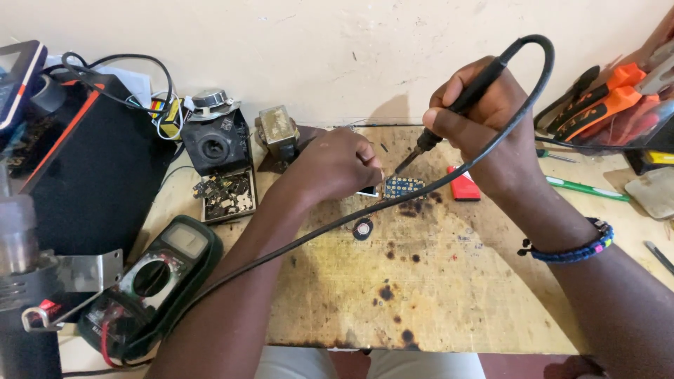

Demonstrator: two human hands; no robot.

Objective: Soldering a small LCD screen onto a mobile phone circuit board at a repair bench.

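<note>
My right hand [488,130] grips a black soldering iron [456,109] like a pen, its tip pointing down-left just above a small blue circuit board [402,187]. The iron's black cable [393,203] loops over my hand and runs down-left across the bench. My left hand [337,165] rests on the scorched wooden board [449,288], fingers curled against the left edge of the small circuit board, holding it in place. A small round black part [362,229] lies just below my left hand.
A green multimeter [151,281] lies at the lower left. A black box [91,168], a speaker [210,102], a tray of small parts [226,196] and a metal transformer [279,133] stand at the left. A red block [463,185], a green pen [586,188] and orange-handled pliers [604,102] lie right.
</note>
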